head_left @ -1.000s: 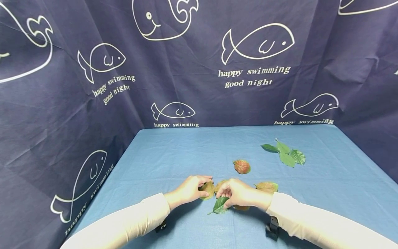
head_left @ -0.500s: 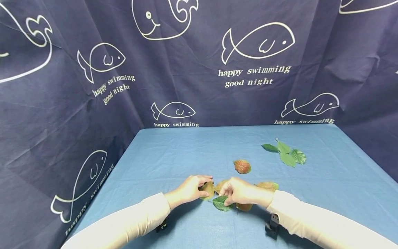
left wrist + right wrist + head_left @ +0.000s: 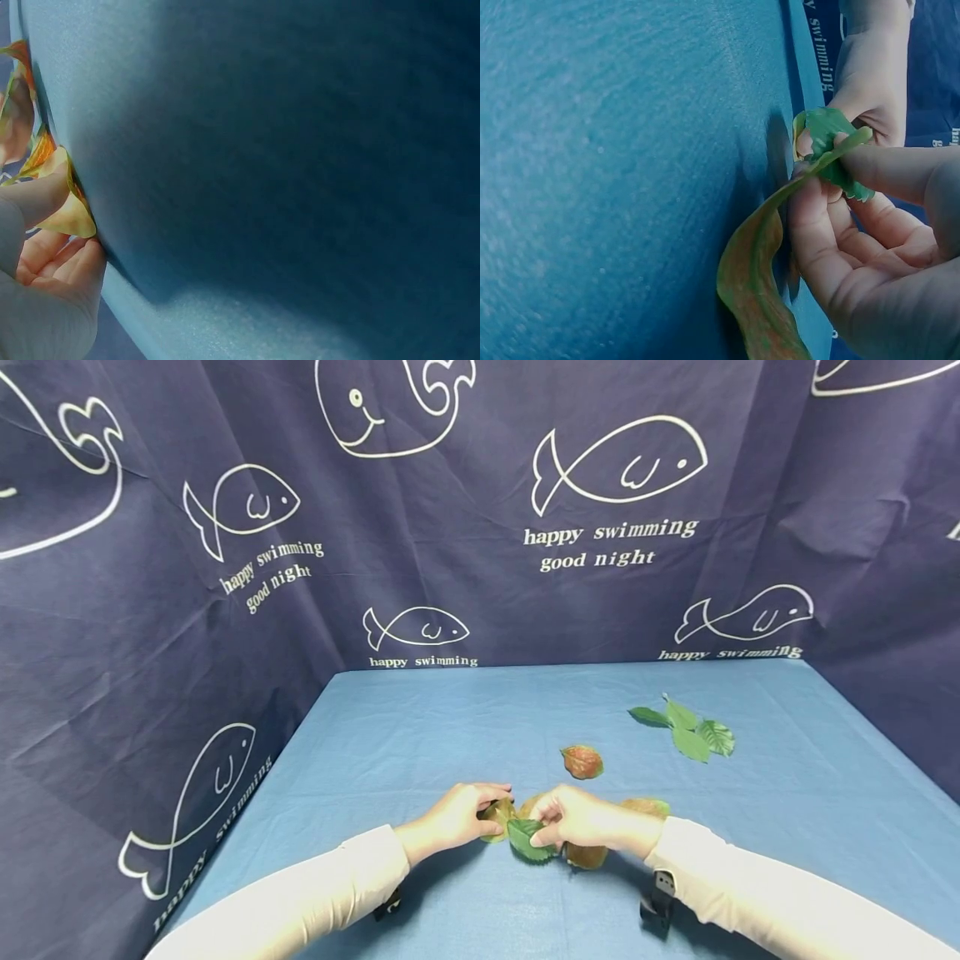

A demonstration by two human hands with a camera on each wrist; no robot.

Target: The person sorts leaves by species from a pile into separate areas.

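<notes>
My left hand [image 3: 456, 817] holds a yellow-brown leaf [image 3: 497, 823] low over the blue cloth, thumb on its near side and fingers beyond. In the left wrist view that yellow leaf [image 3: 69, 217] is bent into a fold beside the thumb. With thumb and fingertips, my right hand [image 3: 588, 821] pinches a green toothed leaf [image 3: 525, 840] just right of the yellow-brown one. Another yellowish leaf [image 3: 528, 807] shows between the hands, partly covered. A brown-orange leaf [image 3: 587, 857] lies under the right hand; a curled brown-green leaf [image 3: 759, 289] crosses the right wrist view.
A reddish leaf [image 3: 582, 762] lies beyond the hands. To the right, a yellow-brown leaf [image 3: 647, 807] is partly behind the right wrist. Several green leaves [image 3: 692, 743] form a cluster at the back right. A dark printed curtain [image 3: 420, 552] encloses the blue cloth [image 3: 405, 735].
The green leaf has turned in my right hand and shifted slightly away from me, closer to the yellow-brown leaf; its stem no longer shows. My left hand has stayed in place.
</notes>
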